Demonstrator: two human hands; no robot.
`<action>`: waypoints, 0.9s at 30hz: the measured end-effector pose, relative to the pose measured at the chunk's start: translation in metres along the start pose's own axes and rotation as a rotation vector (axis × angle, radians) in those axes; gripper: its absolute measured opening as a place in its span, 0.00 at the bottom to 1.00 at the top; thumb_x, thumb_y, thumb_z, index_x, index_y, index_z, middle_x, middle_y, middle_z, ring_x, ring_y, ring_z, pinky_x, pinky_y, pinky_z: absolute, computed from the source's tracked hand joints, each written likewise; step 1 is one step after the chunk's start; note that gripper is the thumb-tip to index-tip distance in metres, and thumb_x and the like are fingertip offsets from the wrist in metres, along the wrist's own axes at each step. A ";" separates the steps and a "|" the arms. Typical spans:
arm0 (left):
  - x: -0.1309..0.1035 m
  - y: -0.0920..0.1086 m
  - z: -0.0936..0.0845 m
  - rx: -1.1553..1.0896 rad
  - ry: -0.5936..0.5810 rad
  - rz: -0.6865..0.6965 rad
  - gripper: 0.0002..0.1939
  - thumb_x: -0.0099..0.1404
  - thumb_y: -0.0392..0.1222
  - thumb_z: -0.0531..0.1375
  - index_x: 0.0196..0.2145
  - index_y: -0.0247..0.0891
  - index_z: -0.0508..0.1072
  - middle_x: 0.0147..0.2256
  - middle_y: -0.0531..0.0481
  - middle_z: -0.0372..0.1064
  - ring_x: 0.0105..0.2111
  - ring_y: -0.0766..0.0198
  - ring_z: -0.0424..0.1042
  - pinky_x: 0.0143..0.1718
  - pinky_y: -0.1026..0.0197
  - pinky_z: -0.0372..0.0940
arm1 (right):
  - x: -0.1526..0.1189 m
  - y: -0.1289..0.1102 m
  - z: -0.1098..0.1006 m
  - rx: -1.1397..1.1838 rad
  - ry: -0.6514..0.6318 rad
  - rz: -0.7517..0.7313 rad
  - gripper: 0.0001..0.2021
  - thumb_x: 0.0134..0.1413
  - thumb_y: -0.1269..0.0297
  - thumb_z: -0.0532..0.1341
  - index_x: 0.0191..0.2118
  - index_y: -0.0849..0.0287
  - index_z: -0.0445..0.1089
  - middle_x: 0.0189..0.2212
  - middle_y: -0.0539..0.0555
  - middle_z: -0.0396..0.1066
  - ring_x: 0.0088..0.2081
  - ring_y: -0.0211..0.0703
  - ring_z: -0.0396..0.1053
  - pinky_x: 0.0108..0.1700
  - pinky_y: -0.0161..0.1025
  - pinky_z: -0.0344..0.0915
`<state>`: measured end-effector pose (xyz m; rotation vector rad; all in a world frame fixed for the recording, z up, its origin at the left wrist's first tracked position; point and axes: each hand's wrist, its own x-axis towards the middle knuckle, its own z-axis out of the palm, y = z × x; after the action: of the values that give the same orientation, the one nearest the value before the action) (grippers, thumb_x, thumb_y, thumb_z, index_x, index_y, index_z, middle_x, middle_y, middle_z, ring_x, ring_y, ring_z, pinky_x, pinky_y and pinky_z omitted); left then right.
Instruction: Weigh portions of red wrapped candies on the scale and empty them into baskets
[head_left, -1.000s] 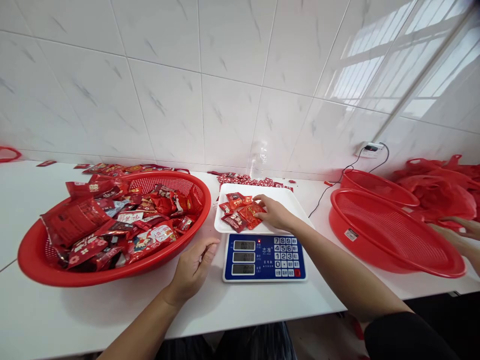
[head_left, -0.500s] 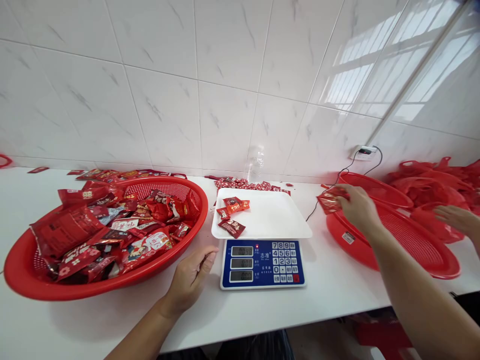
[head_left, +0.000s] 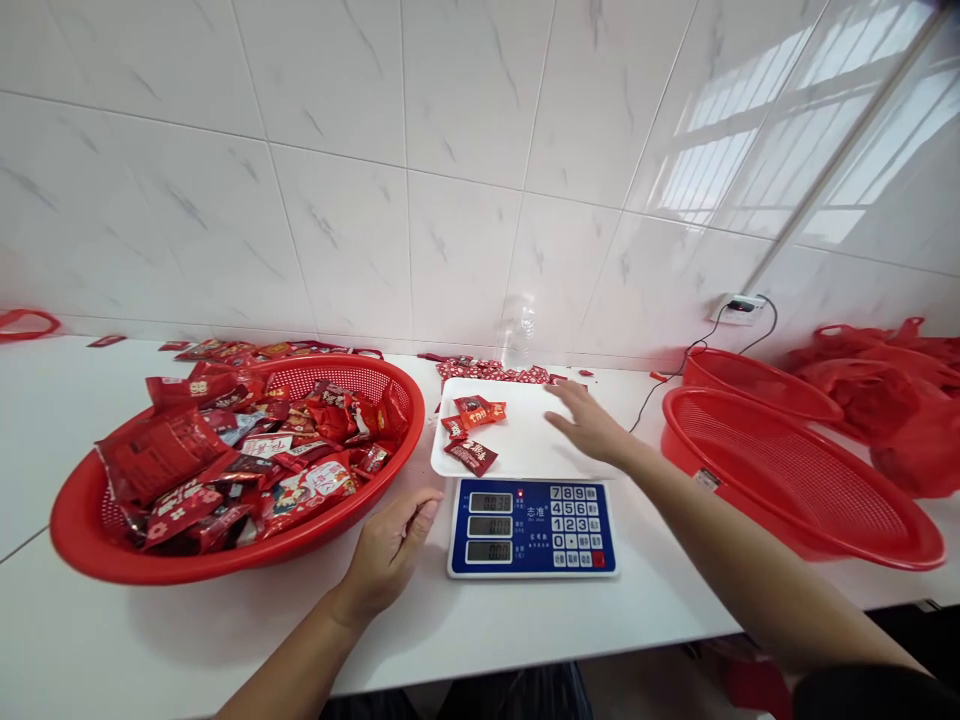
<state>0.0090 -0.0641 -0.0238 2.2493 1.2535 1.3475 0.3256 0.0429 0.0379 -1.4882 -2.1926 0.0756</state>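
Observation:
My right hand (head_left: pixel 589 420) is open above the white weighing pan (head_left: pixel 525 450), fingers spread, with nothing in it. Several small red candy packets lie at the left of the pan, among them a dark red packet (head_left: pixel 471 457) and an orange-red packet (head_left: pixel 486 413). My left hand (head_left: pixel 390 550) rests closed on the table, thumb along the curled fingers, and nothing shows in it. It is between the digital scale (head_left: pixel 532 528) and a red basket (head_left: pixel 247 572). That basket is heaped with red snack packets (head_left: pixel 319 485).
Two red baskets stand on the right, a nearer basket (head_left: pixel 795 470) and a farther basket (head_left: pixel 757 380). Red plastic bags (head_left: pixel 877 390) pile up behind them. A clear bottle (head_left: pixel 519 335) stands by the wall among loose packets. A black cable (head_left: pixel 660 385) runs up to a socket (head_left: pixel 739 308).
My right hand has swung left from the right-hand basket to the pan and no longer holds the shiny red packet. Another person's hand has left the right edge. My left hand stays closed.

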 end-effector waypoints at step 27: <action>0.002 -0.001 0.001 -0.037 -0.109 -0.077 0.13 0.69 0.44 0.49 0.35 0.37 0.71 0.30 0.51 0.70 0.29 0.66 0.68 0.32 0.66 0.63 | 0.040 -0.039 0.036 0.039 -0.086 -0.171 0.11 0.60 0.65 0.55 0.46 0.53 0.69 0.44 0.55 0.70 0.42 0.45 0.69 0.43 0.41 0.64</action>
<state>0.0098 -0.0615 -0.0240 2.1940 1.2547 1.1948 0.2651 0.0702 0.0327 -1.2929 -2.3648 0.1267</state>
